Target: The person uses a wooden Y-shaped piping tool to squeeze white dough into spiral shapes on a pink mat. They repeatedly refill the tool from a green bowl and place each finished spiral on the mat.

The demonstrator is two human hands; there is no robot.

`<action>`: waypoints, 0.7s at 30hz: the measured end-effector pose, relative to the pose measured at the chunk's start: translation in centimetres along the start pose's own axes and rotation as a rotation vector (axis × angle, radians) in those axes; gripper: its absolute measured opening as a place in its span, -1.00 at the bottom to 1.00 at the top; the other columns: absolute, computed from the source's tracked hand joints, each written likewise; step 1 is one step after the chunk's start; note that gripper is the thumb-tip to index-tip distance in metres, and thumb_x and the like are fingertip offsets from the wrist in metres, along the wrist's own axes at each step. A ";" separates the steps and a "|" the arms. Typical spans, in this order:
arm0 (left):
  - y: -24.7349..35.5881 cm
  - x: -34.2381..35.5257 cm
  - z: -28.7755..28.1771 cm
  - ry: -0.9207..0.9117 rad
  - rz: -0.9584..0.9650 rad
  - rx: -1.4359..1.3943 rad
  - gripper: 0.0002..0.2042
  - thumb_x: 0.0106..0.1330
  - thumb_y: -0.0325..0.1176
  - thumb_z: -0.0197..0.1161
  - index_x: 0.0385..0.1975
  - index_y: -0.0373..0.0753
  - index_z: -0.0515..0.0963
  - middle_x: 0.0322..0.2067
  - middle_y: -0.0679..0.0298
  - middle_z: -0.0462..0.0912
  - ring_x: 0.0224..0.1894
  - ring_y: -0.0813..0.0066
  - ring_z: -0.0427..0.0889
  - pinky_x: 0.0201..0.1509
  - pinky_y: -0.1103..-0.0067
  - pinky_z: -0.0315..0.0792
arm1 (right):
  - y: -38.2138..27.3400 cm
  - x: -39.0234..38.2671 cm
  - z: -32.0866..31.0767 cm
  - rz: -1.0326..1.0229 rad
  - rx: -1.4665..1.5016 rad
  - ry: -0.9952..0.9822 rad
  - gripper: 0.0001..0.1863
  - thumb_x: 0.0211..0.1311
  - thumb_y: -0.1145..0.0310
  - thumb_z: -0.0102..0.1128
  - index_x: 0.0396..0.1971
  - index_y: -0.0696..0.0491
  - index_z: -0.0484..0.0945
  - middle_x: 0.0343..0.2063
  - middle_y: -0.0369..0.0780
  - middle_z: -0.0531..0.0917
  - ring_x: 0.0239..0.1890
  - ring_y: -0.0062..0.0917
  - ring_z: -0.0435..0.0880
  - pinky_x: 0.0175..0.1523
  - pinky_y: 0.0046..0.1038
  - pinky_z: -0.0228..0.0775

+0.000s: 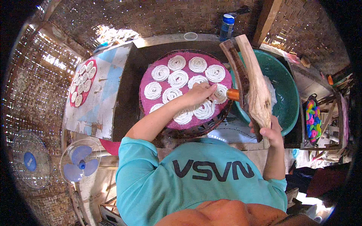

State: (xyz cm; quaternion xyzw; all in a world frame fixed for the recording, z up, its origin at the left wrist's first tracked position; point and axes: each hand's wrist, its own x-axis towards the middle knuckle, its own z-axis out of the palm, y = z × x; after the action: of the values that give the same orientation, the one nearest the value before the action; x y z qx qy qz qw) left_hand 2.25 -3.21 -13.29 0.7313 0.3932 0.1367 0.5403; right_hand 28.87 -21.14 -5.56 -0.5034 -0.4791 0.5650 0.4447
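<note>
My right hand grips the lower ends of a wooden lever tool made of two long pieces, one pale, one dark. An orange cylinder sticks out from its left side. My left hand has its fingers closed over the white coils near that cylinder's tip; whether anything is pinched in them is hidden. Several white spiral coils lie on a round pink mat in a dark-rimmed tray. A green basin with whitish contents sits behind the tool.
At left, a board carries another pink mat with coils, above two fans. A blue bottle and clear lid stand at the back. A bundle of multicoloured loops is at right. Woven walls surround the workspace.
</note>
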 end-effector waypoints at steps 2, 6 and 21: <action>-0.3 -0.3 0.0 0.056 0.050 0.116 -0.38 0.30 0.21 -0.20 -0.38 -0.23 0.65 -0.30 0.12 0.59 -0.11 0.24 0.46 0.03 0.41 0.27 | 0.1 -0.3 0.0 -0.013 0.017 0.033 -0.17 -0.33 -0.07 0.35 -0.12 0.31 0.41 -0.41 -0.12 0.60 -0.46 -0.49 0.60 -0.36 -0.50 0.48; 0.5 -2.1 -0.6 0.086 0.210 0.408 -0.53 0.32 0.11 -0.14 -0.31 -0.06 0.67 -0.06 0.21 0.44 -0.02 0.18 0.30 0.08 0.34 0.15 | 0.3 -1.2 -0.4 -0.010 0.106 0.040 -0.22 -0.32 0.05 0.41 -0.09 0.28 0.42 -0.37 -0.16 0.60 -0.41 -0.52 0.59 -0.35 -0.52 0.48; 0.7 -5.1 -1.2 0.067 0.617 0.997 -0.62 0.26 0.02 -0.02 -0.06 0.02 0.54 0.14 0.22 0.30 0.04 0.18 0.30 0.05 0.25 0.14 | 2.4 -4.7 -1.4 -0.044 0.081 0.121 -0.11 -0.39 -0.07 0.43 -0.10 0.30 0.38 -0.38 -0.13 0.60 -0.41 -0.47 0.61 -0.33 -0.49 0.48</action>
State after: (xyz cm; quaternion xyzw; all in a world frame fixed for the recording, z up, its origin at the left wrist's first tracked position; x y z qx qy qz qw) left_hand -1.53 -6.18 -11.11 0.9730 0.1959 0.1095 0.0536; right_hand 30.68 -25.93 -7.30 -0.5076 -0.4390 0.5424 0.5054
